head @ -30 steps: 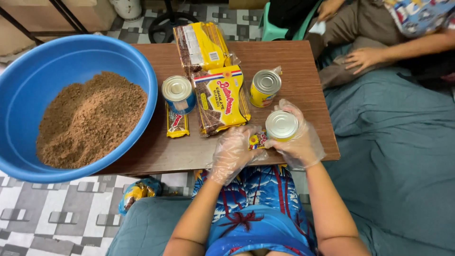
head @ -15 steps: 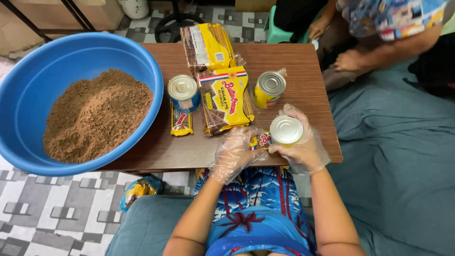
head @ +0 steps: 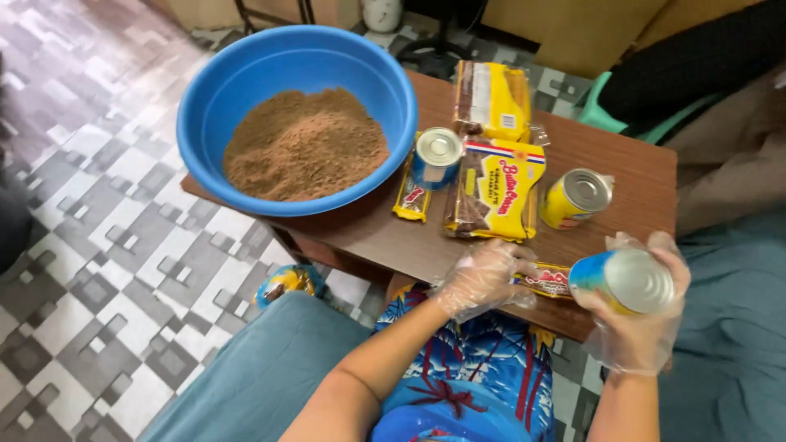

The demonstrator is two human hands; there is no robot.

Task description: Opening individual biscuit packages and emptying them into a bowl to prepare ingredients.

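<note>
Both my hands wear clear plastic gloves. My right hand (head: 643, 327) grips a tin can (head: 622, 281) with a blue and yellow label, tilted with its silver lid up, over the near right edge of the brown table (head: 630, 168). My left hand (head: 483, 277) rests at the table's near edge, fingers curled on a small flat yellow packet (head: 550, 281) that lies beside the can. Whether the left hand grips the packet or only touches it is unclear.
A big blue basin (head: 246, 90) of brown crumbs (head: 304, 146) sits on the table's left end. Beside it stand a blue can (head: 435, 155), a yellow can (head: 576, 196), yellow biscuit packs (head: 496, 188) (head: 491, 100) and a small bar (head: 411, 195). Another person's clothing (head: 729, 139) is at far right.
The view has swung left and turned, so the basin now sits centre-top. My right hand has tilted the can and moved it right, away from my left hand.
</note>
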